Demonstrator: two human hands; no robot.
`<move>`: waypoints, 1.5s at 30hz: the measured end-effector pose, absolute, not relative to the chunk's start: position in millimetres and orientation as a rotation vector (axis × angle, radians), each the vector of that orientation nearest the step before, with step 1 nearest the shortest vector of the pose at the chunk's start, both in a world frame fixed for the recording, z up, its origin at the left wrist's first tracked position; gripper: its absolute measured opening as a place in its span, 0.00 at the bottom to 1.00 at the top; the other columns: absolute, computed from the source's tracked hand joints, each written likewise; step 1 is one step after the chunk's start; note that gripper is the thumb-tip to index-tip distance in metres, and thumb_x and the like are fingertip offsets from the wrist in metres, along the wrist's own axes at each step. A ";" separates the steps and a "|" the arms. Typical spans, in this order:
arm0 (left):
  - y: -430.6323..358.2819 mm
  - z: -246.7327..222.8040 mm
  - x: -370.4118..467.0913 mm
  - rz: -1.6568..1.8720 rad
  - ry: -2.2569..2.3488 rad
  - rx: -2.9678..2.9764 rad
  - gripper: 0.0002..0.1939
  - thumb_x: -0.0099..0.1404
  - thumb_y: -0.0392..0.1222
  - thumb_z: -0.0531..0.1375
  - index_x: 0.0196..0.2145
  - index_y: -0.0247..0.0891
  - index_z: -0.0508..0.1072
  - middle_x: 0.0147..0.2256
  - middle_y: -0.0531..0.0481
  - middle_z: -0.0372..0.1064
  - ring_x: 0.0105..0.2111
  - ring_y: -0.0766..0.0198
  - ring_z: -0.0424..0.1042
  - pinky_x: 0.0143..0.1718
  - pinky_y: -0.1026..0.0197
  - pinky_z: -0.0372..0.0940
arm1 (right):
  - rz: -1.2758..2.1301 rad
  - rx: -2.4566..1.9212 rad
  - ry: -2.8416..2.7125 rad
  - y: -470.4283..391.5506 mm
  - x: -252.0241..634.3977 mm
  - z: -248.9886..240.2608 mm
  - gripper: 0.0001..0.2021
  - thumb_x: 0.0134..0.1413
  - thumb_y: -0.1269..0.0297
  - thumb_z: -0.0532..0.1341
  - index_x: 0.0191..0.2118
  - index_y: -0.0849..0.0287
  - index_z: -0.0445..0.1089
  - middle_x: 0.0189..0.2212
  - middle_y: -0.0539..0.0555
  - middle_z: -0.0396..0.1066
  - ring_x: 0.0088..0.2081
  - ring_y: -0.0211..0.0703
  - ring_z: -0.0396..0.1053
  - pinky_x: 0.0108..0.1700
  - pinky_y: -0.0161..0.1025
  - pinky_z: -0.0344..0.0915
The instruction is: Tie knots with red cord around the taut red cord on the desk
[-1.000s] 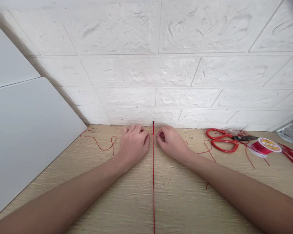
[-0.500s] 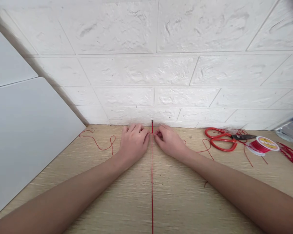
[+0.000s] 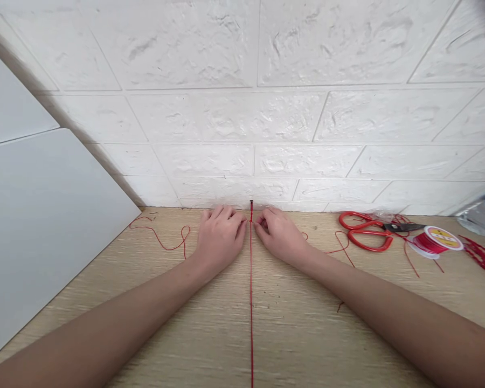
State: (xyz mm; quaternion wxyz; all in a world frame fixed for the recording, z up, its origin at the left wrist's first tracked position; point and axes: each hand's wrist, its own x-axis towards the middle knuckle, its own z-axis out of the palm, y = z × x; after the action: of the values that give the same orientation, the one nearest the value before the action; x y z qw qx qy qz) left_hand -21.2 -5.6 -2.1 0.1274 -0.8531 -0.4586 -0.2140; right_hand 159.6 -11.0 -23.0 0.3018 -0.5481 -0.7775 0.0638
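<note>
Knot [image 3: 251, 221] tighter than a second ago, left hand [image 3: 221, 233] and right hand [image 3: 281, 235] pinching red thread [image 3: 185, 249] beside it, straight cord [image 3: 251, 302] between them, scissors [image 3: 383, 227] and spool [image 3: 431, 243] right of the grip, wall [image 3: 210, 118] ahead

Soft, diffuse light (faint shadows)

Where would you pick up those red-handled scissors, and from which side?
I'd take the scissors by their handle loops, coming from the picture's left, where the right hand is. They lie with the loops facing that way and the dark blades pointing right, close to the thread spool, so that end looks more awkward.
</note>
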 end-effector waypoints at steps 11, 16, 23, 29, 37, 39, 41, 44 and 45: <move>-4.8 -1.0 -20.8 -0.641 -1.368 -2.514 0.11 0.72 0.42 0.54 0.38 0.42 0.76 0.38 0.46 0.74 0.41 0.54 0.69 0.39 0.51 0.54 | 0.337 -1.355 -1.980 -5.6 161.6 -24.6 0.02 0.59 0.68 0.62 0.39 0.58 0.71 0.38 0.56 0.68 0.43 0.48 0.65 0.48 0.44 0.63; -5.0 -0.6 -20.2 -0.647 -1.374 -2.521 0.11 0.72 0.42 0.54 0.36 0.41 0.76 0.37 0.46 0.74 0.42 0.54 0.69 0.40 0.51 0.55 | 0.329 -1.368 -1.987 -4.1 160.9 -23.0 0.06 0.60 0.69 0.60 0.31 0.58 0.67 0.33 0.53 0.67 0.38 0.45 0.64 0.42 0.41 0.62; -3.8 -2.4 -18.6 -0.590 -1.408 -2.517 0.15 0.73 0.43 0.52 0.32 0.39 0.74 0.35 0.47 0.75 0.37 0.55 0.70 0.40 0.50 0.57 | 0.118 -1.428 -2.114 -8.9 157.7 -20.0 0.12 0.63 0.70 0.54 0.27 0.56 0.60 0.29 0.53 0.67 0.33 0.44 0.62 0.38 0.41 0.58; 0.1 -5.1 -17.7 -0.542 -1.411 -2.606 0.18 0.73 0.41 0.50 0.27 0.38 0.72 0.31 0.46 0.74 0.32 0.57 0.70 0.37 0.53 0.59 | 0.105 -1.435 -2.149 -8.5 156.7 -18.2 0.10 0.61 0.72 0.54 0.27 0.56 0.60 0.29 0.53 0.68 0.33 0.44 0.63 0.38 0.41 0.58; 4.3 -5.8 -17.1 -0.468 -1.434 -2.723 0.18 0.72 0.38 0.49 0.25 0.38 0.69 0.28 0.48 0.73 0.30 0.59 0.70 0.36 0.55 0.59 | 0.091 -1.463 -2.165 -7.6 154.7 -18.6 0.10 0.60 0.72 0.53 0.27 0.56 0.62 0.30 0.55 0.69 0.34 0.46 0.63 0.39 0.42 0.58; 4.6 -5.1 -16.7 -0.454 -1.446 -2.739 0.18 0.72 0.37 0.49 0.25 0.38 0.68 0.28 0.48 0.72 0.30 0.59 0.69 0.36 0.55 0.58 | 0.084 -1.470 -2.164 -7.5 154.3 -19.6 0.10 0.60 0.72 0.54 0.27 0.57 0.62 0.30 0.55 0.70 0.35 0.46 0.63 0.40 0.42 0.58; 4.7 -4.5 -16.5 -0.442 -1.458 -2.756 0.17 0.72 0.37 0.48 0.25 0.38 0.68 0.28 0.48 0.72 0.30 0.59 0.69 0.35 0.55 0.57 | 0.073 -1.485 -2.165 -7.6 154.1 -20.7 0.10 0.60 0.72 0.54 0.27 0.57 0.63 0.30 0.55 0.70 0.35 0.47 0.63 0.41 0.43 0.58; 5.2 -4.5 -16.9 -0.441 -1.473 -2.775 0.16 0.71 0.36 0.49 0.25 0.37 0.67 0.29 0.48 0.72 0.30 0.59 0.69 0.35 0.55 0.57 | 0.060 -1.501 -2.172 -7.7 153.8 -21.9 0.09 0.60 0.71 0.54 0.28 0.57 0.63 0.30 0.55 0.70 0.35 0.46 0.63 0.41 0.43 0.57; 5.5 -4.8 -17.1 -0.443 -1.479 -2.777 0.16 0.71 0.36 0.49 0.25 0.37 0.66 0.29 0.48 0.72 0.30 0.59 0.69 0.35 0.55 0.57 | 0.057 -1.502 -2.174 -7.7 153.7 -22.2 0.09 0.60 0.71 0.54 0.28 0.57 0.63 0.30 0.55 0.70 0.35 0.46 0.63 0.41 0.42 0.57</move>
State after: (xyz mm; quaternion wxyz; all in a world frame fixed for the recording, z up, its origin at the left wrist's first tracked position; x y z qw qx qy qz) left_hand -17.1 5.5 -4.8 -0.0178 -0.8738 -0.4655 -0.1394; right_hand 153.7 -7.7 -22.2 0.2468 -0.5507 -0.7971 0.0209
